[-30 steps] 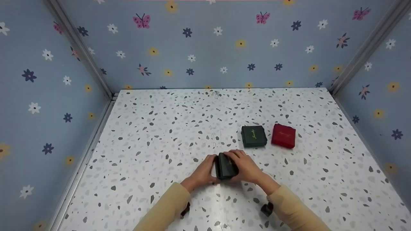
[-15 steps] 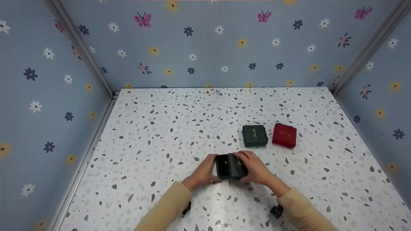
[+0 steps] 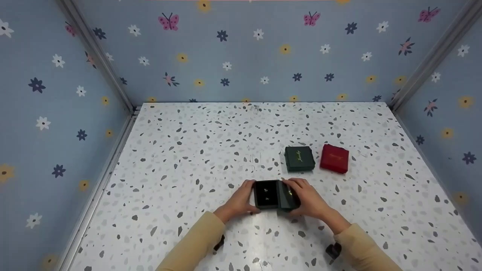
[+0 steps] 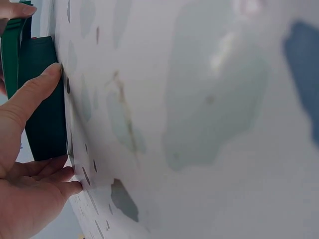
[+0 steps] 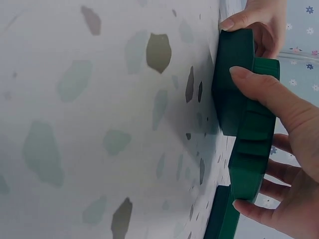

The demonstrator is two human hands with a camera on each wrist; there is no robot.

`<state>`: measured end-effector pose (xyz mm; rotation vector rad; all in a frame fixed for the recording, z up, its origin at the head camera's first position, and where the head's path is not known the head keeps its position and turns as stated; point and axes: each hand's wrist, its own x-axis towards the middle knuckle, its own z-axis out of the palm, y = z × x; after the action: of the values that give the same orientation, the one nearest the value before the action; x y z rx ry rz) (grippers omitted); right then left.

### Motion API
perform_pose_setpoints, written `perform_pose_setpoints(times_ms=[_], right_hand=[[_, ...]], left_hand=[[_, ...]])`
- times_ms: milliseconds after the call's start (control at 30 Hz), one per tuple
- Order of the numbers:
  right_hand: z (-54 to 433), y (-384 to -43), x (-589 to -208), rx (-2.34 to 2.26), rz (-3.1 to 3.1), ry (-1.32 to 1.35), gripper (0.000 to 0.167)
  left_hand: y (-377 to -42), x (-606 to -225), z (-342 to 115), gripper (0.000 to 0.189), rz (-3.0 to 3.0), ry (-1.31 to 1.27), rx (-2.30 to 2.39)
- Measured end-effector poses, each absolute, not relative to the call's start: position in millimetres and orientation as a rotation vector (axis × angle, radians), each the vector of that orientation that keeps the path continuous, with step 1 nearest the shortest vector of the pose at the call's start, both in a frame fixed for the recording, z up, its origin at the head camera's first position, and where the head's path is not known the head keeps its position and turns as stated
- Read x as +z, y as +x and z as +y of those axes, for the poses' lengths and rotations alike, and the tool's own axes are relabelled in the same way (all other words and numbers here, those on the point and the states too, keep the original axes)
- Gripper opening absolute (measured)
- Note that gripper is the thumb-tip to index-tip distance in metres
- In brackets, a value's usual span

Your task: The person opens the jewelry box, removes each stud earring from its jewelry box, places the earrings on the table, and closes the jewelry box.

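A dark green jewelry box (image 3: 266, 206) with a black lining sits on the table in the head view. Two tiny shiny pieces, possibly earrings, lie inside it. My left hand (image 3: 239, 200) grips the base from the left; in the left wrist view its thumb presses the green side wall (image 4: 46, 112). On the other side, my right hand (image 3: 308, 197) holds the box lid (image 3: 287, 196), which stands tilted at the base's right edge. The right wrist view has the lid (image 5: 253, 132) between thumb and fingers. Whether a hinge joins lid and base cannot be told.
Behind the hands stand a green box (image 3: 299, 159) with gold lettering and, to its right, a red box (image 3: 334, 159). The speckled white table (image 3: 180, 158) is bounded by a flowered blue wall (image 3: 241, 49) at the back and panels at both sides.
My right hand has moved right with the lid, uncovering the black interior and its two small pieces. The left hand has stayed at the base.
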<state>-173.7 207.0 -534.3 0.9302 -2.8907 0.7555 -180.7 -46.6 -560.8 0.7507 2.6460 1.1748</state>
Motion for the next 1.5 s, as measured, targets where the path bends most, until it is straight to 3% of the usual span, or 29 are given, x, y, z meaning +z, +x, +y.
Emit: perform_pose_setpoints(times_ms=[1033,1500], right_hand=[[232.2,-182.1,-546.3,0.751,-2.994,0.872,0.096],[232.7,-182.8,-548.9,0.785,-3.037,0.886,0.103]], left_hand=[[-180.8,-561.7,-47.0,0.088,2.634,0.733,1.183],[-182.2,-562.1,-45.9,0.089,2.628,0.7,1.176]])
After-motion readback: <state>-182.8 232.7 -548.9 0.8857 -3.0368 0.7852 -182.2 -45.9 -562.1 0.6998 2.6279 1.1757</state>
